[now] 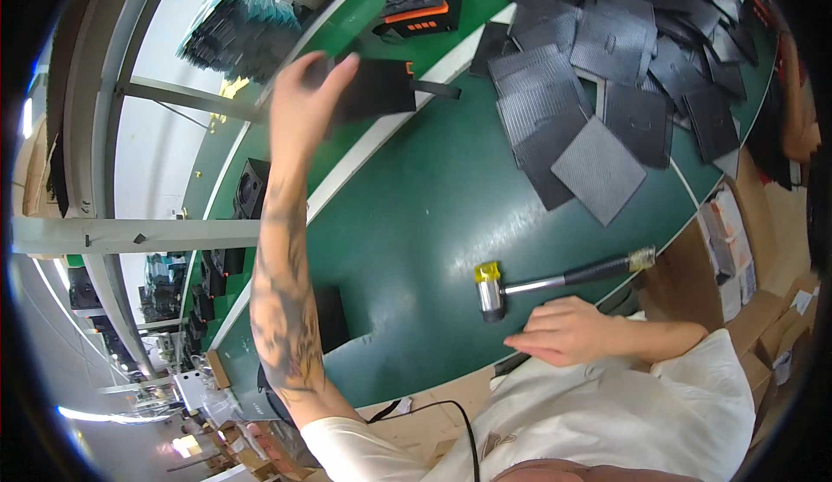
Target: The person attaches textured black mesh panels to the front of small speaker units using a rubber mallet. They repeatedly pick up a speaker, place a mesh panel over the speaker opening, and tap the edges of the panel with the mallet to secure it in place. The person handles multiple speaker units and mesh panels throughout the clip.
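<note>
My left hand (303,105) reaches to the far left, its thumb and fingers spread around the end of a black speaker box (377,87). The box has an orange corner and a short black strap, and it sits at the white rail (347,174). Beside the front edge of the green table (407,222), my right hand (568,330) rests with its fingers drawn together, and nothing shows in them. Just beyond that hand lies a mallet (490,298) with a yellow face, a black face and a dark handle.
Several ribbed black panels (598,170) lie heaped at the far right. Another speaker (420,1) with orange trim stands beyond the rail. A dark block (332,317) is beside my left forearm. A metal post and crossbar (139,237) stand at left; cardboard boxes (780,326) are at right.
</note>
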### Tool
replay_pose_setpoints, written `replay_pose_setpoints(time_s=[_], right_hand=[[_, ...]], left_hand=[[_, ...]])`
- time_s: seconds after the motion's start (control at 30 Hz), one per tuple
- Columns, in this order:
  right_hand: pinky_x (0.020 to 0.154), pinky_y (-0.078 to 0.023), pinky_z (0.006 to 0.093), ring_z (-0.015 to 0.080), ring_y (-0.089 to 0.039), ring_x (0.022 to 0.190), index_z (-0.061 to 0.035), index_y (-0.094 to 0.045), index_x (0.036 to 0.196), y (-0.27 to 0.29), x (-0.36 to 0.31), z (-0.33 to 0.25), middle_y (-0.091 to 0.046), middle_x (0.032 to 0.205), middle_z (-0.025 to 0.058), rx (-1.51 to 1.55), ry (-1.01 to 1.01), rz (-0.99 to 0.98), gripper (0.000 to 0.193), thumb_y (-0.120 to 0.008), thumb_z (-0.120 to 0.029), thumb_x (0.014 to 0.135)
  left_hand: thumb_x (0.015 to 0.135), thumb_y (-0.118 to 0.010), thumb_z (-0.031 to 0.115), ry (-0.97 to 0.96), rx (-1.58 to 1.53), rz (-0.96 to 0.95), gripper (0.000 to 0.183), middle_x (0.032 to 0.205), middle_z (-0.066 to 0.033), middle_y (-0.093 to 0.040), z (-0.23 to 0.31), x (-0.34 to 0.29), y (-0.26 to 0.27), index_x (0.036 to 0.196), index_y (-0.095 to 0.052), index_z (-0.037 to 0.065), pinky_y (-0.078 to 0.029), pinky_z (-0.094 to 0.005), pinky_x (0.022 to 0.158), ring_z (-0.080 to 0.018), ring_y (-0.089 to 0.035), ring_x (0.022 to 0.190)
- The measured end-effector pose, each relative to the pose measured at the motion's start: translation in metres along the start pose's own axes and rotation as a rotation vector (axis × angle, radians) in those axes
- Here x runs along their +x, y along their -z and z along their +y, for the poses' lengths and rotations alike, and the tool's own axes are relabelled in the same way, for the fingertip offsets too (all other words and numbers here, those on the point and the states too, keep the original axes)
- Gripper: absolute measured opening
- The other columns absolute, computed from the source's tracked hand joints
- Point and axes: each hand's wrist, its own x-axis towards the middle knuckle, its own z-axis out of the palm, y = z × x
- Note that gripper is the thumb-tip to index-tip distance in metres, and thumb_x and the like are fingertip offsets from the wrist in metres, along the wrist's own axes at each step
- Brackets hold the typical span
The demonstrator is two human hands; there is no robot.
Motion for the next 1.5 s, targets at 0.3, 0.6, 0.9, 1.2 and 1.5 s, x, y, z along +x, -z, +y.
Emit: replay_pose_setpoints(time_s=[0.3, 0.6, 0.9, 1.2, 1.5], right_hand=[[0.061, -0.054, 0.0316, 0.0201, -0.064, 0.071, -0.002, -0.072, 0.119, 0.006, -0.002, 0.011, -0.064, 0.082, 0.0051, 0.168, -0.094, -0.038, 0.035, -0.075, -0.01, 0.085], [0.062, -0.057, 0.0282, 0.015, -0.067, 0.081, -0.0007, -0.069, 0.13, 0.012, 0.001, 0.011, -0.064, 0.088, 0.0051, 0.314, -0.112, -0.12, 0.04, -0.072, -0.012, 0.091], [0.054, -0.05, 0.0369, 0.0219, -0.06, 0.072, 0.004, -0.067, 0.122, 0.003, -0.005, 0.009, -0.06, 0.081, 0.0083, 0.232, -0.063, 0.032, 0.033, -0.07, -0.008, 0.092], [0.063, -0.054, 0.037, 0.0255, -0.065, 0.076, 0.0015, -0.072, 0.117, 0.018, 0.0, -0.007, -0.07, 0.091, 0.0119, 0.278, 0.035, 0.191, 0.029, -0.074, 0.003, 0.088], [0.111, -0.04, 0.0515, 0.0429, -0.046, 0.132, -0.0048, -0.047, 0.148, 0.113, 0.008, 0.029, -0.042, 0.15, 0.0229, -0.893, -0.306, 0.289, 0.078, -0.08, -0.035, 0.084]], left_hand=[[0.098, -0.036, 0.075, 0.008, 0.185, -0.247, 0.094, 0.15, -0.0257, -0.053, -0.012, 0.152, -0.059, 0.151, -0.047, -0.002, -0.034, -0.0455, 0.119, -0.0389, -0.049, 0.141], [0.079, -0.072, 0.071, -0.007, 0.289, -0.378, 0.117, 0.17, -0.0279, -0.01, -0.17, 0.12, -0.008, 0.165, -0.022, 0.009, -0.02, -0.0483, 0.126, -0.042, -0.015, 0.157], [0.085, -0.076, 0.04, -0.136, 0.549, -0.093, 0.086, 0.149, -0.0279, -0.05, -0.119, 0.046, 0.013, 0.156, -0.041, 0.006, -0.043, -0.0454, 0.113, -0.0422, -0.054, 0.134], [0.075, -0.081, 0.023, -0.203, 0.334, -0.105, 0.103, 0.159, -0.0224, -0.041, -0.016, -0.194, 0.064, 0.162, -0.029, 0.003, -0.033, -0.0466, 0.119, -0.0399, -0.044, 0.142], [0.089, -0.073, 0.035, 0.038, 0.392, 0.001, 0.091, 0.161, -0.0256, -0.036, -0.027, -0.306, -0.001, 0.162, -0.028, 0.006, -0.037, -0.0542, 0.112, -0.0473, -0.044, 0.136]])
